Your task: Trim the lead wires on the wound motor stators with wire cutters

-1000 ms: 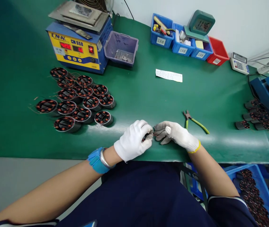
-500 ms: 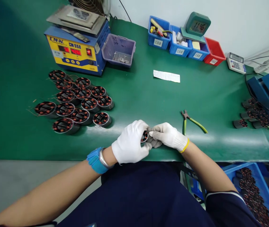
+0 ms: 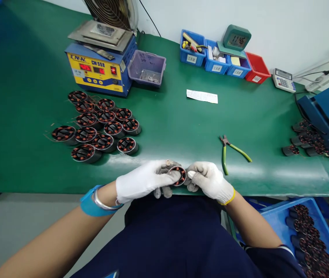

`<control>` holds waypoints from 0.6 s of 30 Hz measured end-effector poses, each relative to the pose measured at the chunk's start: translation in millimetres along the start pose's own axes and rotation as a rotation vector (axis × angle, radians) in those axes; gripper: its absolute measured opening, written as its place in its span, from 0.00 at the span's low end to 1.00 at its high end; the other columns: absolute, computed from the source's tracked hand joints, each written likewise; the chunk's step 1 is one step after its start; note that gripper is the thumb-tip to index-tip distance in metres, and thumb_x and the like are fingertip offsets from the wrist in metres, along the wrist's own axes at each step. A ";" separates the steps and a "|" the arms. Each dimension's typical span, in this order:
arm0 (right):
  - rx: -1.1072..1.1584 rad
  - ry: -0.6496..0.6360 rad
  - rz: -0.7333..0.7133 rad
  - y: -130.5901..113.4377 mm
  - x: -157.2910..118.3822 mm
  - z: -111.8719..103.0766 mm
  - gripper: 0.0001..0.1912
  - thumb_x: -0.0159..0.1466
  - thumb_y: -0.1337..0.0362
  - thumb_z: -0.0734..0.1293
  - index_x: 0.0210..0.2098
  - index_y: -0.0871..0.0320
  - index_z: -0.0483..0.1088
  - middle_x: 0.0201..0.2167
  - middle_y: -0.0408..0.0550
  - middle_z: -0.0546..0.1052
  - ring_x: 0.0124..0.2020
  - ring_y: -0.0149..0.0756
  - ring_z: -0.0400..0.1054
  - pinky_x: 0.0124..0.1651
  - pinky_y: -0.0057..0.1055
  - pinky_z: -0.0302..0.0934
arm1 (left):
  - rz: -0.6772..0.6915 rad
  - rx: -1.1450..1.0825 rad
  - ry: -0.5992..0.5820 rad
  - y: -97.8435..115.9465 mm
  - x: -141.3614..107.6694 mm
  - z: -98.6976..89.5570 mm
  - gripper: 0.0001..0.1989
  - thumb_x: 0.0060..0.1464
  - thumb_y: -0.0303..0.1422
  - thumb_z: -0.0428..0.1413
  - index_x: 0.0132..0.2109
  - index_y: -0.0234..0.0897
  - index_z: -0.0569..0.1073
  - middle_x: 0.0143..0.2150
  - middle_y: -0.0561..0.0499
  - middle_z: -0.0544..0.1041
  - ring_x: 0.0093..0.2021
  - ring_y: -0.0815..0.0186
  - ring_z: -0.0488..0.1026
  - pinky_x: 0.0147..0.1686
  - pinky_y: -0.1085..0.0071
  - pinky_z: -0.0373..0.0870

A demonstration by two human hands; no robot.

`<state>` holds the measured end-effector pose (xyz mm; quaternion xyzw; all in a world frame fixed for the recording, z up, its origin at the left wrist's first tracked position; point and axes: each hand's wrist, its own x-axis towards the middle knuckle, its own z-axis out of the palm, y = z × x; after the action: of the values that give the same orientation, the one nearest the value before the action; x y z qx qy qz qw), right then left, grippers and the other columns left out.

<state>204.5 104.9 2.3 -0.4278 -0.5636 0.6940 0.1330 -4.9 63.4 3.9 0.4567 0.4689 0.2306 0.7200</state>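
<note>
My left hand (image 3: 145, 181), in a white glove with grey fingers, grips a motor stator (image 3: 182, 176) with copper windings in a dark round housing. Its open end faces up and the left thumb lies over the rim. Just right of the stator, my right hand (image 3: 209, 180), gloved with a yellow cuff, is closed with thumb and forefinger pinched together. Whatever may be in that pinch is too small to make out. Green-handled cutting pliers (image 3: 224, 157) lie with parted handles on the table, beyond the right hand.
Several stators (image 3: 103, 142) stand grouped at the left, before a blue and yellow CM 558 unit (image 3: 97, 79). A purple bin (image 3: 147, 80), a paper strip (image 3: 202, 96), blue tool boxes (image 3: 192, 59) and a red box (image 3: 257, 67) lie farther back. A blue crate (image 3: 280, 216) of stators sits lower right.
My left hand has shifted left and turned, exposing more of the stator's open end. My right hand has drawn slightly nearer to me and stays pinched. The camera view has shifted a little.
</note>
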 end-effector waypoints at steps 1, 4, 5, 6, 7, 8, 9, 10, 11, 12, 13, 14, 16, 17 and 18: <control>0.021 -0.013 0.009 0.6 -2.5 1.4 0.15 0.59 0.54 0.67 0.31 0.60 0.68 0.25 0.46 0.75 0.21 0.27 0.69 0.25 0.23 0.66 | -0.010 -0.032 -0.003 0.1 -3.2 1.6 0.22 0.57 0.45 0.56 0.54 0.38 0.65 0.40 0.47 0.74 0.27 0.67 0.74 0.17 0.77 0.65; 0.109 -0.039 0.035 4.6 -6.1 3.2 0.17 0.58 0.52 0.68 0.30 0.60 0.68 0.24 0.46 0.75 0.20 0.26 0.68 0.24 0.23 0.64 | 0.081 -0.093 0.094 -2.8 -8.0 7.3 0.29 0.53 0.35 0.60 0.60 0.43 0.59 0.40 0.48 0.74 0.30 0.65 0.76 0.20 0.74 0.70; 0.138 -0.039 0.036 6.5 -6.4 3.1 0.17 0.58 0.51 0.69 0.30 0.60 0.67 0.24 0.46 0.75 0.20 0.26 0.67 0.24 0.23 0.64 | 0.162 -0.065 0.132 -3.6 -9.1 9.0 0.28 0.52 0.32 0.60 0.59 0.42 0.61 0.43 0.46 0.75 0.35 0.62 0.77 0.24 0.72 0.74; 0.166 -0.036 0.030 8.3 -6.4 2.8 0.18 0.58 0.50 0.69 0.30 0.60 0.67 0.24 0.45 0.75 0.19 0.26 0.67 0.23 0.22 0.63 | 0.262 0.008 0.163 -3.8 -10.4 10.4 0.25 0.51 0.30 0.59 0.56 0.42 0.64 0.48 0.43 0.74 0.43 0.59 0.77 0.31 0.68 0.78; 0.190 -0.034 0.020 10.0 -6.4 2.4 0.18 0.58 0.50 0.69 0.29 0.60 0.67 0.24 0.45 0.75 0.19 0.26 0.67 0.23 0.22 0.63 | 0.376 0.124 0.193 -3.3 -12.2 11.7 0.21 0.51 0.28 0.59 0.53 0.41 0.67 0.53 0.41 0.72 0.51 0.56 0.75 0.39 0.64 0.79; 0.212 -0.036 0.008 11.5 -6.2 2.2 0.19 0.58 0.49 0.69 0.29 0.60 0.66 0.23 0.45 0.74 0.18 0.25 0.66 0.22 0.22 0.62 | 0.497 0.272 0.228 -2.3 -14.5 12.9 0.16 0.52 0.28 0.59 0.49 0.40 0.70 0.59 0.40 0.68 0.57 0.55 0.71 0.47 0.60 0.77; 0.232 -0.038 -0.008 12.5 -6.1 2.1 0.20 0.58 0.48 0.69 0.29 0.60 0.66 0.22 0.44 0.74 0.17 0.25 0.65 0.21 0.22 0.61 | 0.625 0.443 0.259 -1.2 -17.1 14.0 0.11 0.52 0.28 0.59 0.44 0.40 0.71 0.63 0.40 0.65 0.60 0.54 0.68 0.51 0.58 0.75; 0.247 -0.043 -0.026 13.2 -6.0 2.2 0.21 0.57 0.47 0.69 0.29 0.60 0.66 0.21 0.43 0.73 0.16 0.25 0.64 0.20 0.22 0.60 | 0.755 0.621 0.275 -0.4 -19.7 15.1 0.07 0.53 0.28 0.59 0.41 0.39 0.72 0.63 0.40 0.64 0.61 0.54 0.67 0.53 0.58 0.73; 0.257 -0.049 -0.044 13.5 -6.0 2.2 0.21 0.57 0.46 0.69 0.28 0.60 0.66 0.20 0.43 0.72 0.15 0.25 0.63 0.19 0.22 0.59 | 0.882 0.785 0.277 -0.3 -21.8 16.0 0.04 0.53 0.28 0.59 0.37 0.38 0.72 0.62 0.41 0.66 0.59 0.54 0.69 0.52 0.58 0.74; 0.258 -0.051 -0.059 13.4 -6.0 2.0 0.22 0.57 0.46 0.69 0.28 0.60 0.66 0.20 0.43 0.72 0.15 0.25 0.62 0.18 0.22 0.58 | 1.015 0.909 0.274 -1.1 -23.1 16.6 0.03 0.53 0.29 0.59 0.34 0.38 0.71 0.59 0.42 0.70 0.56 0.56 0.72 0.50 0.60 0.75; 0.248 -0.050 -0.074 12.9 -6.1 1.3 0.21 0.57 0.46 0.69 0.29 0.60 0.66 0.20 0.43 0.72 0.14 0.25 0.61 0.18 0.22 0.58 | 1.131 0.975 0.282 -2.6 -23.3 16.5 0.07 0.53 0.29 0.60 0.31 0.38 0.69 0.55 0.44 0.73 0.53 0.57 0.73 0.48 0.62 0.76; 0.223 -0.043 -0.085 11.9 -6.5 0.0 0.21 0.58 0.46 0.68 0.30 0.60 0.67 0.20 0.44 0.72 0.15 0.25 0.62 0.19 0.23 0.58 | 1.191 0.957 0.335 -4.6 -22.4 15.8 0.10 0.52 0.31 0.61 0.28 0.37 0.66 0.52 0.45 0.75 0.51 0.58 0.74 0.47 0.62 0.76; 0.102 -0.013 -0.095 8.4 -8.7 -4.5 0.19 0.60 0.47 0.66 0.31 0.59 0.68 0.23 0.45 0.74 0.17 0.27 0.64 0.21 0.25 0.60 | 1.075 0.641 0.517 -8.1 -17.0 12.7 0.13 0.53 0.36 0.61 0.29 0.37 0.65 0.49 0.45 0.77 0.49 0.58 0.75 0.46 0.62 0.76; -0.007 0.015 -0.102 5.7 -11.2 -7.0 0.19 0.61 0.47 0.64 0.31 0.59 0.68 0.23 0.46 0.74 0.19 0.29 0.65 0.23 0.26 0.61 | 0.884 0.398 0.551 -8.6 -13.2 11.1 0.13 0.56 0.40 0.58 0.32 0.38 0.66 0.48 0.44 0.77 0.47 0.58 0.76 0.44 0.62 0.77; -0.137 0.047 -0.111 2.3 -14.8 -9.3 0.18 0.62 0.48 0.63 0.30 0.58 0.68 0.23 0.46 0.74 0.20 0.31 0.66 0.25 0.28 0.62 | 0.630 0.159 0.497 -8.0 -9.5 10.1 0.15 0.58 0.46 0.54 0.36 0.37 0.67 0.45 0.43 0.78 0.43 0.58 0.78 0.39 0.62 0.79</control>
<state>220.9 100.4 6.8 -0.4203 -0.6292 0.6352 0.1547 -1.1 47.9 2.8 0.5626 0.4824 0.5060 0.4413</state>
